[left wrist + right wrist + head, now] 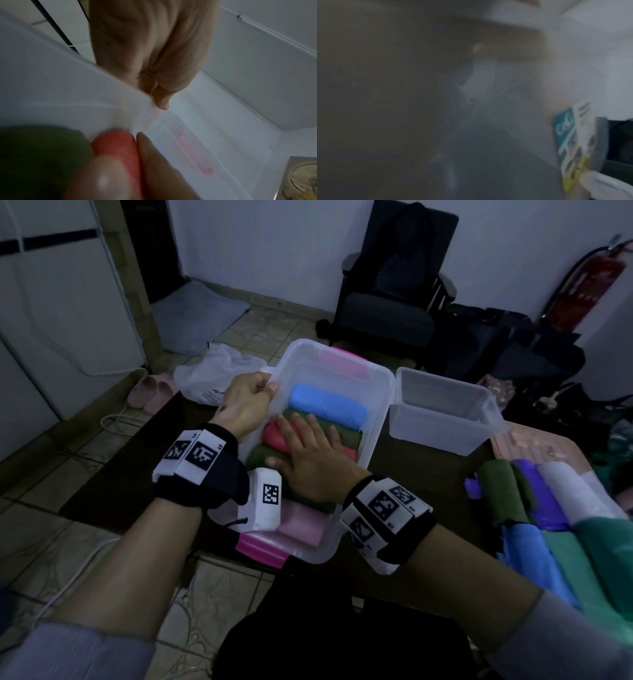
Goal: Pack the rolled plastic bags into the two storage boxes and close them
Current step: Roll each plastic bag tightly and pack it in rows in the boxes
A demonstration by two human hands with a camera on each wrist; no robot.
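The right hand point(310, 460) is laid flat, its grip spread, on the rolled bags in the middle of the frame; the red roll point(274, 434) and a green roll point(346, 436) are pressed down under it; the left hand point(245, 402) is pinched on the left rim of the first box point(380, 381); a blue roll point(325, 402) and a pink roll point(301, 523) are packed there too. The packing step seems to be in hand; this box looks nearly full. The second box point(445, 436) is seen at the right, with nothing in it; more rolls point(548, 494) are piled at the lower right of the surface point(428, 470); one of these is likely to be picked up next and put in the second box.
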